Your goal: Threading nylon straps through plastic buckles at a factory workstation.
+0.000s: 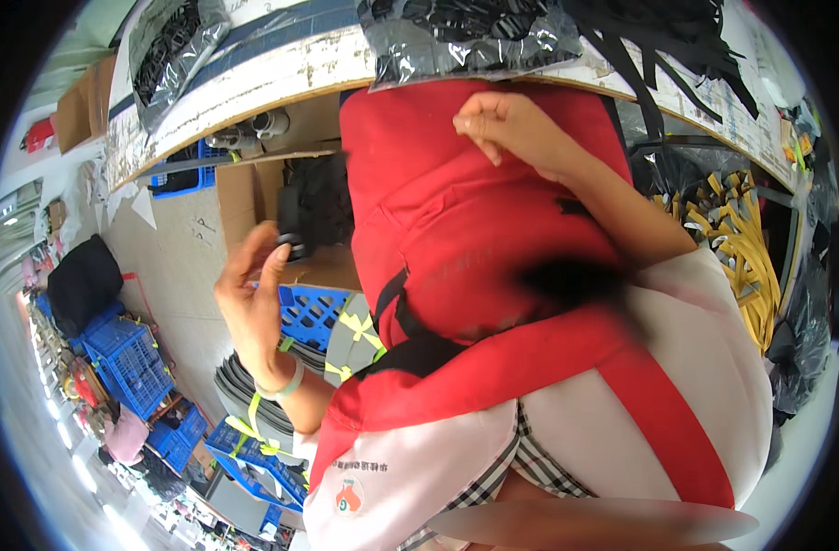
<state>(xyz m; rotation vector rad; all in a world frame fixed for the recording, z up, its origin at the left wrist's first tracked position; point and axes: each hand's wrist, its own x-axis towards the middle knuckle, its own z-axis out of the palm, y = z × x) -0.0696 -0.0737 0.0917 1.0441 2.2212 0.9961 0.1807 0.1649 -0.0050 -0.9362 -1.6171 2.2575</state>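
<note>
My left hand [251, 303], with a pale band on its wrist, is raised at the left with fingers apart and nothing in it. Its fingertips are close to a small black object [295, 223] by a cardboard box [245, 197]. My right hand [500, 124] is loosely curled against my red apron [447, 230], just below the edge of the workbench [281, 78]. Nothing shows inside it. A clear plastic bag of black straps [465, 37] lies on the bench just above that hand.
Another bag of black parts [167, 50] lies on the bench at the left. Loose black straps [676, 46] hang over the bench at the right, above a heap of yellow straps [741, 248]. Blue crates [125, 363] and bundled grey material [254, 404] stand on the floor at the left.
</note>
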